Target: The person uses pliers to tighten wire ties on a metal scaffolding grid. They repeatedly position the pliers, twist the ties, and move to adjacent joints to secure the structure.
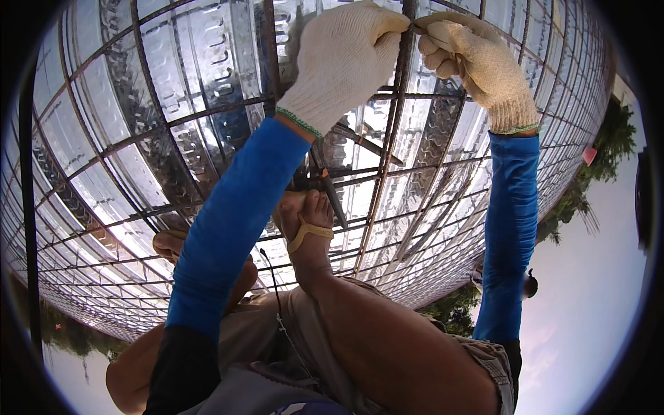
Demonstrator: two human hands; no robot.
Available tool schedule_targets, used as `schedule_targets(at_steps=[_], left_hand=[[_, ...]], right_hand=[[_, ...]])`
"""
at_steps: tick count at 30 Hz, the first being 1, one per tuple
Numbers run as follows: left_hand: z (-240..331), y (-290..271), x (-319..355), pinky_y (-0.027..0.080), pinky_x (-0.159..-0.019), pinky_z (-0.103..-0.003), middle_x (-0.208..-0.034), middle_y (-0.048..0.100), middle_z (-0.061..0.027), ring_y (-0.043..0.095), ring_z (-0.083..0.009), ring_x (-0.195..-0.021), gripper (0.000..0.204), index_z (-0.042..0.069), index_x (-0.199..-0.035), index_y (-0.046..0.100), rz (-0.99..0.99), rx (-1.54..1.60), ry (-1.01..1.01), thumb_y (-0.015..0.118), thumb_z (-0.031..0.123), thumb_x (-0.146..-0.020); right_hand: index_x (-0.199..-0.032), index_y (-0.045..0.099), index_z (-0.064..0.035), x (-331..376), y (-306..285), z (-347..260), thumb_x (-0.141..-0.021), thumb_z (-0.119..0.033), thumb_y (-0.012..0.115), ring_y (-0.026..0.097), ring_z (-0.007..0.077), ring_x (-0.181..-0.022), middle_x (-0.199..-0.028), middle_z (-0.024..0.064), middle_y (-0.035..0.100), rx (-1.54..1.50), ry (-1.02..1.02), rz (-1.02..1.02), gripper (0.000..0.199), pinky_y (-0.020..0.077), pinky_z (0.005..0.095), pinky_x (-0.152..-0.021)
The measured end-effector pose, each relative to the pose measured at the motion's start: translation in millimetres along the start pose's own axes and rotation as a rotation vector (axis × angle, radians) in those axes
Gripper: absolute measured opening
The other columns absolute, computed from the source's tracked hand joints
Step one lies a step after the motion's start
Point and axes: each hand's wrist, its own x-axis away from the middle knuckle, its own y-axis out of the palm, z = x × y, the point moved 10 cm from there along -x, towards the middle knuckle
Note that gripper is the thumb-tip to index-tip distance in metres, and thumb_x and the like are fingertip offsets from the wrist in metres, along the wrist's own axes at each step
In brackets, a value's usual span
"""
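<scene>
My left hand [349, 62], in a white knit glove with a green-edged cuff, is closed beside a steel reinforcing bar [399, 83] at the top middle. Just across that bar is my right hand [477, 62], in a dirtier, tan-stained glove, its thumb and fingers pinched together. The fingertips of both hands nearly meet at the bar. Whatever is between them is too small or hidden to make out. Lower down, near my sandalled foot [311, 235], a dark tool with long handles [334, 197], apparently pincers, rests on the mesh.
A grid of rusty bars [166, 124] spreads over shiny silver metal decking [187, 62] with embossed ribs. My other foot [168, 243] is on the left. A thin black cable [277, 297] hangs before my lap. Trees [612, 131] and sky lie beyond the right edge.
</scene>
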Motion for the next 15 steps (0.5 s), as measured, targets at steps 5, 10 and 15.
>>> schedule_targets(at_steps=[5,10,15], left_hand=[[2,1,5,0.060,-0.084,-0.040,-0.105,0.080,-0.0118,0.076,-0.0298,-0.095,0.018,0.009,-0.112,0.081,-0.004,-0.050,0.012,0.072,0.017,-0.098],[-1,7,1,0.060,-0.083,-0.041,-0.109,0.079,-0.0121,0.075,-0.0286,-0.094,0.020,0.009,-0.115,0.080,0.007,0.018,0.052,0.074,0.017,-0.098],[-7,8,-4,0.059,-0.074,-0.037,-0.089,0.077,-0.0122,0.074,-0.0270,-0.079,0.018,0.006,-0.107,0.079,-0.108,0.145,-0.195,0.071,0.020,-0.100]], right_hand=[[-0.136,0.069,0.0010,18,6,3,-0.107,-0.034,0.071,0.077,0.0202,-0.101,-0.110,0.0127,0.077,0.242,0.181,0.311,0.045,0.0657,0.0287,-0.086],[-0.140,0.068,-0.0004,24,13,22,-0.107,-0.029,0.071,0.074,0.0212,-0.108,-0.118,0.0137,0.074,0.167,0.102,0.482,0.043,0.0625,0.0307,-0.092],[-0.143,0.066,-0.0019,30,26,38,-0.108,-0.025,0.070,0.070,0.0222,-0.116,-0.126,0.0147,0.072,0.029,0.020,0.609,0.042,0.0592,0.0327,-0.098]])
